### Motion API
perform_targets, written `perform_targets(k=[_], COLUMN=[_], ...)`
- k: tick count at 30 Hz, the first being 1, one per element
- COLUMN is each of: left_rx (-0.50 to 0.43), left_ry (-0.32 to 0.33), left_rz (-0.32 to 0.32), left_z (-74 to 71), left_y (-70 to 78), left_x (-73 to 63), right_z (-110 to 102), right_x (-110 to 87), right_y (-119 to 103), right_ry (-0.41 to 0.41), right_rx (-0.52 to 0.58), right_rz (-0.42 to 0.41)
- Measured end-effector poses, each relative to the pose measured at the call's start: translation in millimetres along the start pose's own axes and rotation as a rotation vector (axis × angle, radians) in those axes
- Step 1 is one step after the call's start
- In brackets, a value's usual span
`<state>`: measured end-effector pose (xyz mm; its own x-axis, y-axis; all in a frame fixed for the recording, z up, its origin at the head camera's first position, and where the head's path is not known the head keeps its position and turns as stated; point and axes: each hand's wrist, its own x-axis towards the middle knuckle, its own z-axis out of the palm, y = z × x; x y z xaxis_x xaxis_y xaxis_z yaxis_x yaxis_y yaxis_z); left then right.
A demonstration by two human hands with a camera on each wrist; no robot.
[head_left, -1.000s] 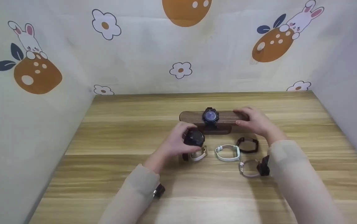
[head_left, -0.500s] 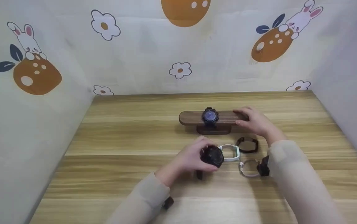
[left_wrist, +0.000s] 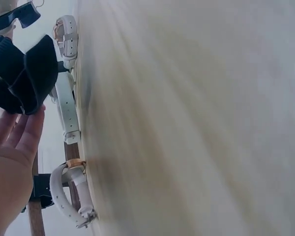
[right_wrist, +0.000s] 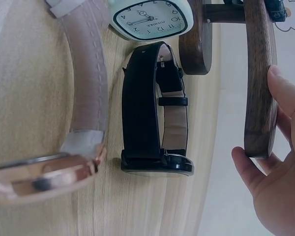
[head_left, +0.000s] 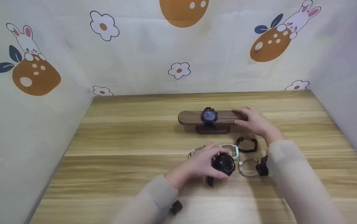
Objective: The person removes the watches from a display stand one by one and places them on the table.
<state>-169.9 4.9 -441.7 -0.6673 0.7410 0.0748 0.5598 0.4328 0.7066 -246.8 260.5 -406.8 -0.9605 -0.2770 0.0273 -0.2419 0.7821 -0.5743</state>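
Note:
My left hand (head_left: 202, 164) grips a black wristwatch (head_left: 226, 165) over the table, its round dial facing up. In the left wrist view, the fingers lie against its black strap (left_wrist: 39, 73). At the back, my right hand (head_left: 257, 122) holds the right end of a dark wooden watch stand (head_left: 191, 118), thumb and fingers around the bar end in the right wrist view. Another black watch (head_left: 209, 115) is strapped around the bar's middle. Just beyond the held watch is a mint-green watch (head_left: 236, 153), partly hidden by my left hand.
A black-strapped watch (right_wrist: 140, 103) lies right of the mint one. Nearer my right sleeve is a watch with a pale pinkish strap (right_wrist: 86, 73) and rose-gold case. A white-strapped watch (left_wrist: 64, 196) sits behind my left hand. A patterned cloth wall (head_left: 141, 62) closes the back.
My left hand has carried the black watch rightward and toward the front, away from the stand, uncovering part of the white-strapped watch. My right hand stays on the stand.

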Motion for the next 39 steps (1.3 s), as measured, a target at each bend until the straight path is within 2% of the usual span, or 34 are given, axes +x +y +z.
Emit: perform_targets(k=[9,16,21,26,31,34,39], left_rx=[-0.018,0.074,0.164,0.187,0.191,0.228,0.292], left_ry=[-0.026,-0.036,-0.070,-0.078,-0.091,-0.116,-0.159], left_rz=[-0.006,0.003,0.014,0.023,0.030,0.029,0.075], left_z=[6.4,12.0,18.8,23.1,22.0,18.7,12.9], left_y=[-1.8,-2.0,-4.0,-6.4,-6.3,-5.5,-2.8], left_x=[2.1,6.0,5.7,7.4,5.7,0.7,-5.1], right_z=[1,-2,1,3,4,5,4], right_x=[-0.8,-0.3,-1.9,-1.2,-1.0,-1.4,-2.5], right_y=[1,-1,-1,-1,-1,0,0], right_ry=[0.003,0.020,0.017,0.011,0.013,0.015,0.017], right_rx=[0.011,0.002,0.014,0.029,0.028,0.020,0.022], right_rz=[-0.002,-0.019,-0.007,0.000,-0.002,-0.014,-0.014])
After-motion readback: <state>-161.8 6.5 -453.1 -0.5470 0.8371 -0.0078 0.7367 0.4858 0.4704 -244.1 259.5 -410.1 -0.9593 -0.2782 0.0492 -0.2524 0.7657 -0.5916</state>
